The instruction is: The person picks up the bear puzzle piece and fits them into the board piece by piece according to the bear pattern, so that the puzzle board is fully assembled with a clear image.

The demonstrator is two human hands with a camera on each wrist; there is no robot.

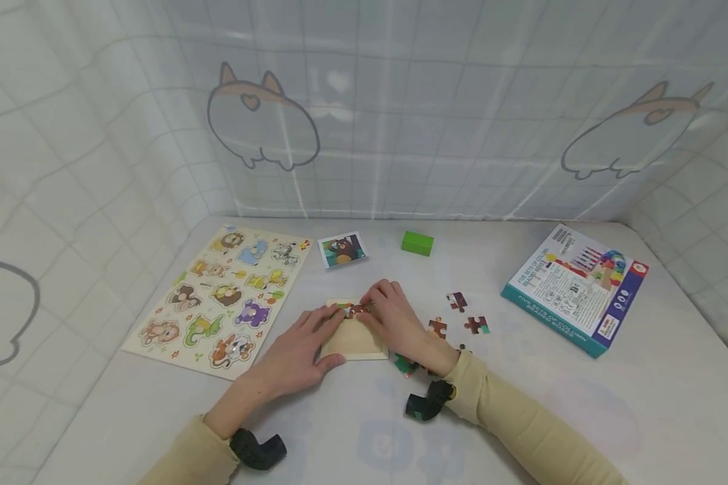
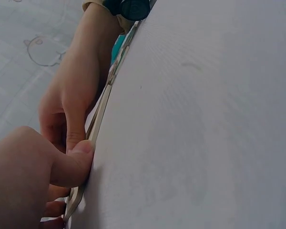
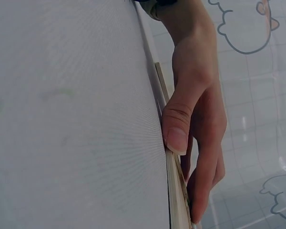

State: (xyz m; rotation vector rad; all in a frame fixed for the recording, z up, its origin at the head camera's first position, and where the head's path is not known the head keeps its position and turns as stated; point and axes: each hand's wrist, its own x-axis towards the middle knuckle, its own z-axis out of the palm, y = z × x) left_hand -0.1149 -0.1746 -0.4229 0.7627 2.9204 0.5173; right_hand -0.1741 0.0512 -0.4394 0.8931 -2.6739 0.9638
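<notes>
A small pale wooden puzzle tray lies on the table, with a few joined jigsaw pieces in brown, green and red along its far edge. My left hand grips the tray's left side, thumb at the near edge and fingers reaching to the pieces. My right hand bends over the tray's right side and pinches a brown jigsaw piece, mostly hidden by its fingers. Edge-on in the left wrist view, the right hand is over the tray. The right wrist view shows the left thumb against the tray's edge.
Loose jigsaw pieces lie right of the tray, some partly under the right wrist. A bear picture card and green block stand behind. An animal puzzle board is at left, a boxed bead set at right.
</notes>
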